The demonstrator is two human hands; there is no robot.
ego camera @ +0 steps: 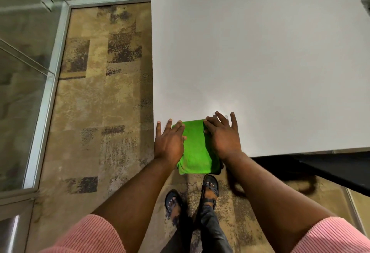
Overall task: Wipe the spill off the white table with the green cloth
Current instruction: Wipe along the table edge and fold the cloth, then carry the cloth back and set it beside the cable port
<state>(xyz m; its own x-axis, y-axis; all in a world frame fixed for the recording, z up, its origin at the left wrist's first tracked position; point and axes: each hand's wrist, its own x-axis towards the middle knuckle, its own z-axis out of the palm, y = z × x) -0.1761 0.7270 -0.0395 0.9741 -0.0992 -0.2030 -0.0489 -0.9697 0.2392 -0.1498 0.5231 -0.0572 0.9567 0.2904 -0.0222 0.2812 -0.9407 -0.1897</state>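
Note:
A folded green cloth [197, 148] lies at the near left corner of the white table [260, 52], its near end hanging over the table's front edge. My left hand [170, 140] rests flat on the cloth's left side, fingers spread. Flat on its right side lies my right hand [222, 134], fingers spread onto the table surface. Neither hand grips the cloth. I can make out no spill on the table.
Patterned brown carpet [104, 112] lies left of the table. A glass partition with a metal frame [48, 84] runs along the far left. A dark object [366, 6] sits at the table's right edge. My sandalled feet [192, 198] stand below the table corner.

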